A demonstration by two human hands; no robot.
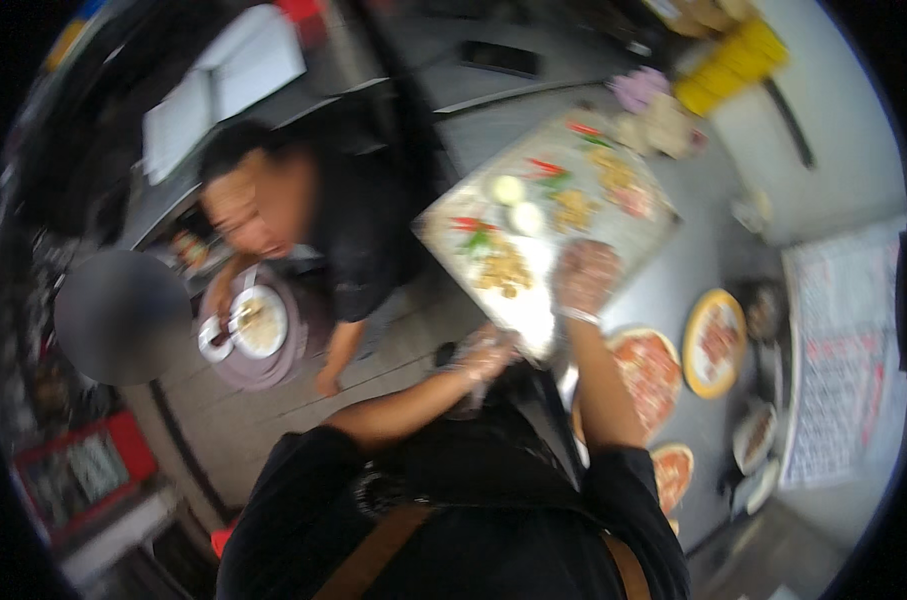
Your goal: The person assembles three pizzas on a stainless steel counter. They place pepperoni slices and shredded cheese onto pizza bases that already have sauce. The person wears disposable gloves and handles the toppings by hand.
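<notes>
Food piles [503, 273] are spaced across the board [539, 322], seemingly against mixing, while the grip of left hand [485, 355] and right hand [586, 275] cannot be told.

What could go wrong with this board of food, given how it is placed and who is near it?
The board seems to jut past the edge of the counter, so pressure from the left hand at its near corner might tip it. The co-worker leans close to its left side and could bump it. Two pale round pieces lie loose near the chopped food; a tilt might make them slide.
</notes>
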